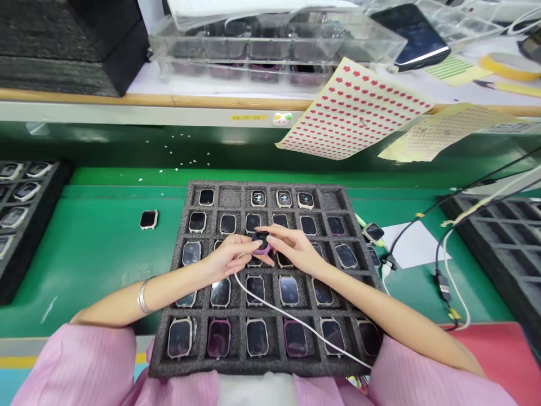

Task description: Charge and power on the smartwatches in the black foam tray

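A dark watch with a purple rim [262, 243] is held up over the middle of the foam tray [198, 367], and neither hand is nearer to it, for both touch it. The left hand [230, 258] pinches it from the nine o'clock side, its thumb at the near corner of the face; the right hand [296, 245] closes on it from three o'clock, a finger reaching over its far edge. The purple rim faces six o'clock, towards the person; the watch is so tilted and covered that its long axis cannot be told. A white cable [274, 308] leaves the left grip at about seven o'clock from the watch, then slants across the tray between four and five; fingers hide whether it joins the watch. Three lit watches [284, 198] sit in the far row, from twelve to past one o'clock. Just past nine, another watch [149, 219] lies beside the tray on the green surface [105, 270].
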`<move>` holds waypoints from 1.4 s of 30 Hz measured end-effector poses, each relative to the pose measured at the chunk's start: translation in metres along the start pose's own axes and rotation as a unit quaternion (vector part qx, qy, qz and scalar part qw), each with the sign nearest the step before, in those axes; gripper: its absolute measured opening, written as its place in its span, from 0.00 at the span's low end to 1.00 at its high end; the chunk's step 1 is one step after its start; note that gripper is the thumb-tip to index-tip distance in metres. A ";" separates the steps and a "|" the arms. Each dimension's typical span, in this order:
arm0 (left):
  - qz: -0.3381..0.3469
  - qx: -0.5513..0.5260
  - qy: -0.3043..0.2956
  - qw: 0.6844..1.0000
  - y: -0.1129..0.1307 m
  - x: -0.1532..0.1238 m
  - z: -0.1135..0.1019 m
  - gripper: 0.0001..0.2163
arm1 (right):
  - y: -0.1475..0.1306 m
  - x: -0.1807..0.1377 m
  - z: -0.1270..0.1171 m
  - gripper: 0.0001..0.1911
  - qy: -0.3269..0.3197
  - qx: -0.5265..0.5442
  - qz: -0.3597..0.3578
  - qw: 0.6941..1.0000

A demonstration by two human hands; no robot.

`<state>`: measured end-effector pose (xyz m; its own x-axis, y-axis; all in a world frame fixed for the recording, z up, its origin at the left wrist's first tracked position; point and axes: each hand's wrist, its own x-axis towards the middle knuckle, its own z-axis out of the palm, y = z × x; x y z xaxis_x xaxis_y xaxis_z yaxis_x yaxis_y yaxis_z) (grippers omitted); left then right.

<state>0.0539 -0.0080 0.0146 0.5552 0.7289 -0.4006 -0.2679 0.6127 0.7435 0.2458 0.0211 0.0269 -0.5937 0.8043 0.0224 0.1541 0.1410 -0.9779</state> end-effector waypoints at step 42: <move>0.073 0.071 0.032 0.994 -0.004 -0.002 0.005 0.19 | 0.000 -0.009 0.005 0.23 -0.017 -0.037 0.012 0.999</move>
<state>0.0579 -0.0136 0.0154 0.4669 0.8270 -0.3132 -0.2260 0.4540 0.8619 0.2467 0.0108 0.0258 -0.6153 0.7882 -0.0088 0.2262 0.1659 -0.9598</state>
